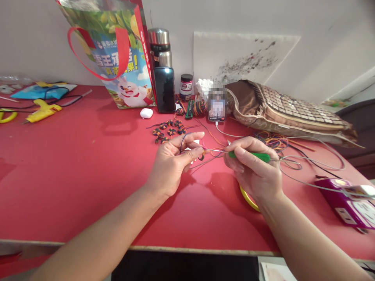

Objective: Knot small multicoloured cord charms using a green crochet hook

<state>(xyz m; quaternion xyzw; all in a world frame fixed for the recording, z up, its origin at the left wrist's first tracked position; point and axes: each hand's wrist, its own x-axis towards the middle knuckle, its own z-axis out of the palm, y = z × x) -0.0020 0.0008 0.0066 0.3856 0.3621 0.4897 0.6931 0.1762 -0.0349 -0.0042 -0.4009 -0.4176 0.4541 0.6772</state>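
Observation:
Between thumb and forefinger, my left hand (175, 158) pinches a small piece of multicoloured cord work (202, 156), mostly hidden by the fingers. A dark blue strand loops over that hand's fingers. My right hand (254, 166) grips a crochet hook by its green handle (262, 157). The hook's thin metal shaft (216, 150) points left and meets the cord work at my left fingertips. Below my right palm shows a yellow loop (249, 199), and a pointed metal tip (229, 143) pokes out above its fingers. Whether these two belong together, I cannot tell.
Knotted cord pieces (171, 132) lie beyond my hands. Behind them stand a dark phone (164, 89), a lit phone (217, 107), a jar (186, 86) and a shopping bag (125, 58). Loose cords (271, 141), a cushion (293, 105) and a purple power strip (336, 195) are right; a glue gun (43, 111) is left.

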